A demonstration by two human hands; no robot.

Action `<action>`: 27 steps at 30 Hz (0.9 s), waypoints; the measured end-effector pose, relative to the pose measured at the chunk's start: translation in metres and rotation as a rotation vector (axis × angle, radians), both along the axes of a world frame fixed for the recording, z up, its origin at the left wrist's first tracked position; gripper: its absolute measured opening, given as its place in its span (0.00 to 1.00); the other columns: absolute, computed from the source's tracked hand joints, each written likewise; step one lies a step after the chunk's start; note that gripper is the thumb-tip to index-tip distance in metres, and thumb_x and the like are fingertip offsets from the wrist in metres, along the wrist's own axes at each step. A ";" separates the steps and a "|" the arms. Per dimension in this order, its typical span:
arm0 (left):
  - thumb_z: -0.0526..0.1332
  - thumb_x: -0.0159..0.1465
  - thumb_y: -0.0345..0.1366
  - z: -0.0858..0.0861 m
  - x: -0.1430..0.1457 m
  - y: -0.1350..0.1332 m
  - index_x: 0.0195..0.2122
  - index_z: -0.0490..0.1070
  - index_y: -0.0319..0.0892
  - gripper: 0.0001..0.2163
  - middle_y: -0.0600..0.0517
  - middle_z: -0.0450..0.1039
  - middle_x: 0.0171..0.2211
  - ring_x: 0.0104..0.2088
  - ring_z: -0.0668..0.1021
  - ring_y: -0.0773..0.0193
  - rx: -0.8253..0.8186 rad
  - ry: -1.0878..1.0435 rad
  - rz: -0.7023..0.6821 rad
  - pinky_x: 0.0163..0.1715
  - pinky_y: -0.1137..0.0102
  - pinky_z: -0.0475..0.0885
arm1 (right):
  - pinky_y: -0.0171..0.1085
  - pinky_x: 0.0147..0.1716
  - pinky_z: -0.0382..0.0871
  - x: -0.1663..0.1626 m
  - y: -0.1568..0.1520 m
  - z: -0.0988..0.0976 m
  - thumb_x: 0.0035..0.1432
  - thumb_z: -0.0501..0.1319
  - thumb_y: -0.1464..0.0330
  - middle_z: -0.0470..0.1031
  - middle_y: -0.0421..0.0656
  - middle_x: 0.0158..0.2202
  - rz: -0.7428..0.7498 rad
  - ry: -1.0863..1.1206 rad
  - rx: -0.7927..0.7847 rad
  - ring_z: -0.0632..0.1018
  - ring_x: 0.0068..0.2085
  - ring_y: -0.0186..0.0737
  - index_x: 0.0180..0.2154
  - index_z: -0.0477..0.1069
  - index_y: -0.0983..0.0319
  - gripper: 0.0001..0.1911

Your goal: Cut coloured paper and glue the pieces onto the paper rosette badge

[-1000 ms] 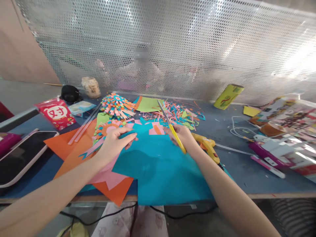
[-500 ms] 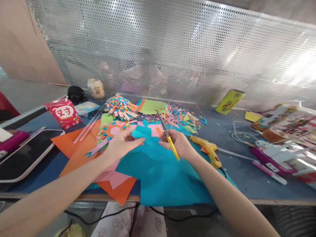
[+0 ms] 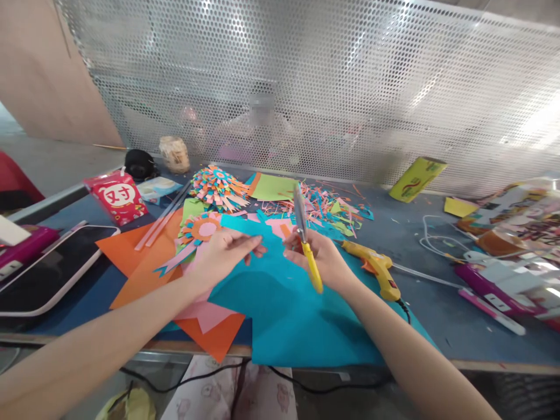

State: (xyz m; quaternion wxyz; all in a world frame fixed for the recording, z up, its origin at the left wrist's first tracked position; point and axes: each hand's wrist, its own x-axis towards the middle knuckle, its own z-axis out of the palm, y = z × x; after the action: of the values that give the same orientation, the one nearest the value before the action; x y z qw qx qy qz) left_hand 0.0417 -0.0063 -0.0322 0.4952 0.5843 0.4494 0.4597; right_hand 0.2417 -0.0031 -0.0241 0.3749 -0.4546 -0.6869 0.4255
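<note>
My left hand (image 3: 225, 251) pinches the far edge of a large teal paper sheet (image 3: 289, 309) that lies over the table's front edge. My right hand (image 3: 326, 262) grips yellow-handled scissors (image 3: 305, 242), blades pointing up and away, and its fingers also touch the teal sheet. Orange paper (image 3: 144, 262) and pink paper (image 3: 205, 315) lie under the teal sheet to the left. A paper rosette (image 3: 199, 229) sits just beyond my left hand.
A yellow glue gun (image 3: 376, 269) lies right of my right hand. Paper scraps (image 3: 324, 207) and a fringed paper flower (image 3: 216, 186) lie behind. A tablet (image 3: 48, 268) and red packet (image 3: 117, 197) are at left; packaging (image 3: 511, 233) at right. A person sits behind the perforated screen (image 3: 306, 87).
My two hands have come closer together over the teal sheet's far edge. The scissors have swung from leaning left to nearly upright. The sheet's far edge has lifted a little.
</note>
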 end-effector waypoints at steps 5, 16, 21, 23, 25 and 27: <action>0.61 0.58 0.44 -0.001 -0.008 0.004 0.22 0.71 0.39 0.14 0.51 0.75 0.22 0.20 0.72 0.70 0.173 -0.114 0.168 0.21 0.73 0.66 | 0.37 0.31 0.66 0.004 0.000 0.001 0.45 0.63 0.54 0.70 0.42 0.32 0.018 -0.196 -0.070 0.71 0.32 0.38 0.32 0.64 0.62 0.20; 0.58 0.61 0.39 0.003 -0.004 -0.002 0.19 0.67 0.39 0.15 0.53 0.70 0.19 0.19 0.69 0.71 0.248 -0.161 0.216 0.20 0.72 0.64 | 0.35 0.27 0.61 0.001 -0.007 0.005 0.45 0.63 0.54 0.69 0.40 0.28 0.034 -0.343 -0.066 0.69 0.29 0.36 0.30 0.66 0.62 0.19; 0.58 0.61 0.41 -0.001 0.000 -0.003 0.19 0.64 0.40 0.16 0.54 0.69 0.19 0.20 0.70 0.71 0.255 -0.173 0.178 0.21 0.72 0.65 | 0.34 0.26 0.60 0.001 -0.006 0.002 0.45 0.63 0.53 0.68 0.39 0.26 0.045 -0.341 -0.050 0.68 0.28 0.35 0.29 0.66 0.62 0.18; 0.58 0.61 0.42 -0.002 0.001 -0.004 0.19 0.65 0.40 0.16 0.53 0.69 0.19 0.21 0.70 0.70 0.254 -0.162 0.155 0.21 0.73 0.64 | 0.34 0.25 0.59 0.001 -0.006 0.001 0.45 0.63 0.53 0.67 0.38 0.25 0.046 -0.336 -0.045 0.68 0.28 0.35 0.28 0.66 0.62 0.19; 0.58 0.61 0.42 -0.002 0.001 -0.004 0.18 0.65 0.40 0.16 0.53 0.70 0.19 0.21 0.70 0.71 0.258 -0.157 0.153 0.21 0.73 0.64 | 0.34 0.25 0.59 0.002 -0.006 0.001 0.45 0.64 0.53 0.66 0.38 0.24 0.051 -0.333 -0.046 0.67 0.27 0.34 0.27 0.66 0.62 0.19; 0.58 0.61 0.41 -0.001 0.001 -0.004 0.19 0.65 0.40 0.16 0.53 0.70 0.19 0.20 0.70 0.71 0.263 -0.166 0.168 0.21 0.73 0.64 | 0.34 0.25 0.59 0.002 -0.006 0.001 0.45 0.63 0.53 0.66 0.38 0.24 0.061 -0.331 -0.050 0.67 0.27 0.34 0.28 0.66 0.62 0.19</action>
State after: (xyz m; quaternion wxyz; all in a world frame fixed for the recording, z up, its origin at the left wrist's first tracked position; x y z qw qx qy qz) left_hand 0.0432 -0.0101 -0.0334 0.4099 0.5646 0.3901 0.6009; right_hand 0.2442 -0.0094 -0.0231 0.2321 -0.5067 -0.7420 0.3727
